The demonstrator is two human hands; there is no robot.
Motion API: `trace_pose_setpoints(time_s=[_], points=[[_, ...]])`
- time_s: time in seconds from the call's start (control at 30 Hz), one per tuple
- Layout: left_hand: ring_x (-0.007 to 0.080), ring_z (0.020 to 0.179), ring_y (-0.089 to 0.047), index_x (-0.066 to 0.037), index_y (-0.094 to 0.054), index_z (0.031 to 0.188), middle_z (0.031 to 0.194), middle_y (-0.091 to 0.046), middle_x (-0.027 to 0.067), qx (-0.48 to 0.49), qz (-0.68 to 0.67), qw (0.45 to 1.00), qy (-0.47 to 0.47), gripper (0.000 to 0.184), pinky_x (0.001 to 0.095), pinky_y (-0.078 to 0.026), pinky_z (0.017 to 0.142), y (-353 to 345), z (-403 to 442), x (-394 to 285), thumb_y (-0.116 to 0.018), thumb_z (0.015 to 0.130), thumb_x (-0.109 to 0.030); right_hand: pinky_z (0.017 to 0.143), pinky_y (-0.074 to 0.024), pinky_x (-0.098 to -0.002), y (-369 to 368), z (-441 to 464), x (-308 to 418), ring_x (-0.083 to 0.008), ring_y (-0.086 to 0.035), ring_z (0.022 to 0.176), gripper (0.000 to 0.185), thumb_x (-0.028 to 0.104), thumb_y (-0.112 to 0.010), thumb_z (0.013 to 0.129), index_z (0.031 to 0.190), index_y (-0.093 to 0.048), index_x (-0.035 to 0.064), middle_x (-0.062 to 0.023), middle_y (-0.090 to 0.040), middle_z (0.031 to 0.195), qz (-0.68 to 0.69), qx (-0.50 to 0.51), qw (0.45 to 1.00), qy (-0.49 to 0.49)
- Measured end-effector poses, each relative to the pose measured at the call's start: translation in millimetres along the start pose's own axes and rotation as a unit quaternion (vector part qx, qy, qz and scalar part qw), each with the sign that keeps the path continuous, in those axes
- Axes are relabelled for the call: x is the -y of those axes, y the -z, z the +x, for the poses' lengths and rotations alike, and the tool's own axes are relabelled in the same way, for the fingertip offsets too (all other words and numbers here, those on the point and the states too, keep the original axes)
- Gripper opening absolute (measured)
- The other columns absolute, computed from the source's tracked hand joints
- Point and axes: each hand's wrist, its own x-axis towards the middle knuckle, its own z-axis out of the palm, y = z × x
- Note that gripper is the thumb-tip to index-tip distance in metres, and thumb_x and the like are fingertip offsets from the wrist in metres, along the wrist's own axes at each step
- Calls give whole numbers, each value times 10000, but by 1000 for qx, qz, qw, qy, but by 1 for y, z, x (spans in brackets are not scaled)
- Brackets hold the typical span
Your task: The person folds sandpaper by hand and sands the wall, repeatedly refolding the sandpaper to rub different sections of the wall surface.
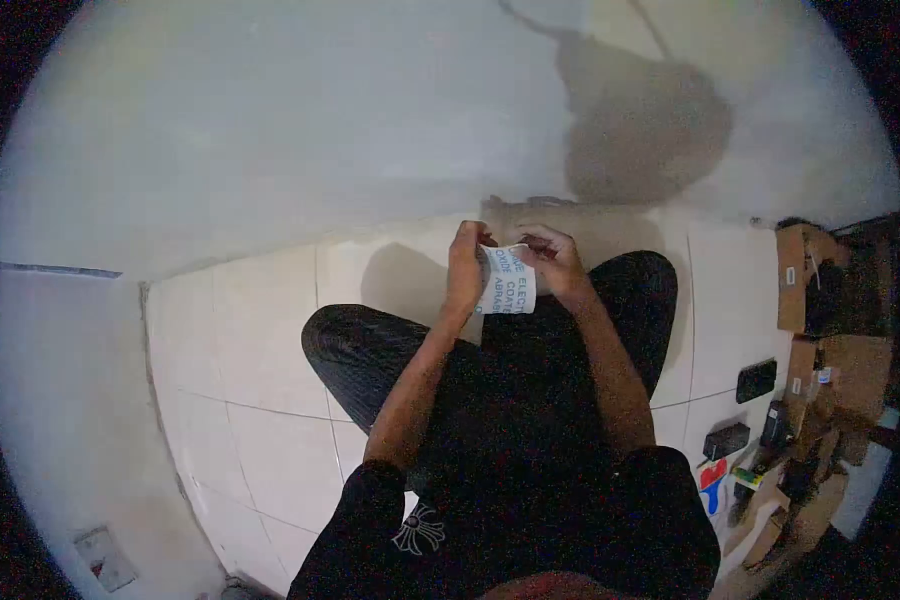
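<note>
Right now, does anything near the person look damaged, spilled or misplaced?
Clutter: at right, brown cardboard boxes and a flat red-and-blue object lie jumbled on the white tiled floor. The held white, blue-lettered sheet curves; no tear shows.

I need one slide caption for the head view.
Left hand and right hand hold a printed sheet above a tiled floor.

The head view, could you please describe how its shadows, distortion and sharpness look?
Head view: fisheye distortion, with dark rounded corners; head view: a large dark shadow on the wall, upper right; head view: the printed sheet has partly readable lettering, while the black trousers look grainy.
</note>
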Motion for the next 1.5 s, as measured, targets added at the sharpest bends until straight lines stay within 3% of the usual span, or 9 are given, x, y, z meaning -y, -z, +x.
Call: trace_pose_setpoints(time_s=[0.5, 0.67, 0.77, 0.8, 0.9, 0.97, 1.27, 1.4, 1.5], points=[[116, 578, -389, -16, -471, 770, 598, -428, 33, -195, 30, 980, -23, 372, 339, -342, 531, 9, 4, 0, -416, 997, -305, 731, -497, -289, -17, -5, 10, -114, -611, 794, 301, 273, -692, 855, 950, -660, -12, -49, -663, 874, -70, 48, 994, -72], [141, 697, -496, -32, -560, 825, 730, -527, 31, -55, -240, 953, 176, 372, 299, -430, 670, 0, 7, 0, -387, 989, -318, 622, -505, -280, -11, -2, 21, -109, -578, 686, 381, 297, -710, 839, 1049, -650, -15, -42, -656, 843, -107, 93, 982, -123], [150, 810, -530, -39, -557, 944, 876, -567, 30, 50, -199, 977, 60, 322, 290, -438, 786, 3, 12, 10, -365, 995, -292, 735, -504, -298, 1, 13, -36, -134, -598, 802, 395, 293, -733, 812, 1018, -643, -31, -54, -647, 880, -245, 72, 959, 121], [167, 841, -527, -44, -552, 999, 949, -557, 44, 40, -168, 984, 50, 329, 309, -438, 793, 3, 15, 32, -355, 1003, -306, 743, -503, -301, -3, 3, 12, -136, -604, 836, 401, 299, -742, 808, 1009, -624, -27, -66, -640, 898, -157, 125, 974, -104], [186, 893, -517, -56, -550, 1024, 1004, -551, 60, 20, -298, 942, 155, 372, 317, -428, 811, -2, 16, 9, -330, 1008, -356, 673, -501, -281, 4, 7, -14, -115, -583, 803, 436, 303, -762, 798, 1067, -572, 16, -45, -617, 890, -63, 117, 991, -15], [192, 966, -513, -64, -543, 1082, 1060, -555, 62, 267, -412, 861, 132, 468, 311, -395, 893, 11, 35, 30, -269, 1008, -436, 664, -497, -274, 2, 3, 2, -112, -578, 806, 452, 300, -767, 796, 1087, -555, 26, -40, -609, 893, -57, 112, 992, -33], [257, 1165, -465, -66, -483, 1276, 1273, -505, 103, 124, -185, 975, -12, 655, 402, -324, 1037, 3, 26, 26, -179, 982, -566, 866, -488, -337, -6, 8, -27, -176, -543, 1025, 596, 353, -680, 864, 1295, -448, 14, -89, -552, 1176, -9, 164, 977, -133], [249, 1163, -471, -76, -455, 1313, 1273, -501, 108, 109, -286, 950, 56, 660, 406, -390, 991, -3, 23, 20, -226, 969, -591, 889, -499, -359, 3, 22, -61, -185, -585, 1022, 535, 274, -677, 869, 1279, -463, 3, -69, -590, 1143, -151, 150, 974, -72], [240, 1160, -479, -61, -439, 1330, 1273, -500, 117, 118, -332, 933, 72, 672, 396, -395, 981, -3, 26, 17, -246, 967, -593, 884, -503, -353, -15, 7, 2, -174, -595, 989, 457, 195, -674, 869, 1242, -492, 5, -77, -612, 1096, 51, 166, 977, -126]])
